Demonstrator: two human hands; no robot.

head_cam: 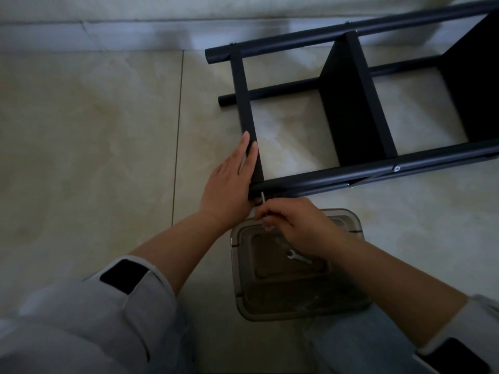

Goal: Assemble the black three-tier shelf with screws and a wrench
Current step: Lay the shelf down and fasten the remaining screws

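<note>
The black three-tier shelf (pixel 351 103) lies on its side on the tiled floor, its tube legs running left to right. My left hand (pixel 229 182) presses flat against the end shelf panel (pixel 247 112), fingers straight. My right hand (pixel 291 220) pinches a thin silver hex key (pixel 262 198) whose tip goes into the near tube leg (pixel 337 176) at its left end. A silver screw head (pixel 397 168) shows further along that tube. A small flat wrench (pixel 298 256) lies in the clear plastic box (pixel 297 306) below my right hand.
A white wall and baseboard (pixel 108 36) run along the back. The pale tile floor (pixel 94 144) spreads to the left of the shelf. My knees and white sleeves fill the bottom of the view.
</note>
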